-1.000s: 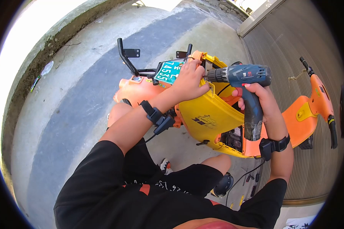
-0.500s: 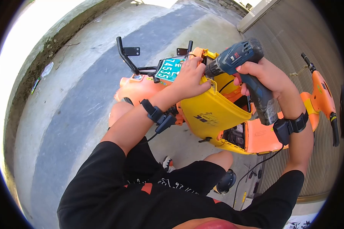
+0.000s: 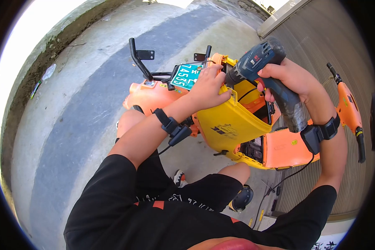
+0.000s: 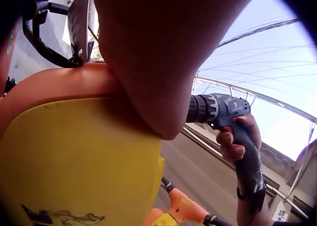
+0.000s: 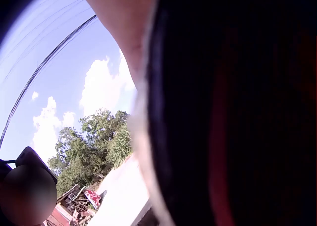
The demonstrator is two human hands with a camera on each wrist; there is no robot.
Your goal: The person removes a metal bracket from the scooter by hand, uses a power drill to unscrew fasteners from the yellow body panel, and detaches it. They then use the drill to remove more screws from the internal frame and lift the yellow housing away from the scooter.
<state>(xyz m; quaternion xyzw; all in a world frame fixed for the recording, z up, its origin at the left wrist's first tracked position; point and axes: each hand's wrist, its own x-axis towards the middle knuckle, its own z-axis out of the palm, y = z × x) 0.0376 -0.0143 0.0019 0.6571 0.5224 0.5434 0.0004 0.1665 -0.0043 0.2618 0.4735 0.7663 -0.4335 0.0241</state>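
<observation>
1. Head view: right hand [image 3: 288, 78] grips the drill [image 3: 260, 58] closed around its handle.
2. Left hand [image 3: 208, 86] rests on the yellow panel's [image 3: 229, 121] upper edge, beside the drill's front end; whether it grips, I cannot tell.

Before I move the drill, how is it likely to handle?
The drill should feel rigid, judging by its hard casing. It's probably top-heavy, with the bulky motor body above a slimmer grip, so it may tip if poorly supported. The shiny lower end could be slippery.
</observation>
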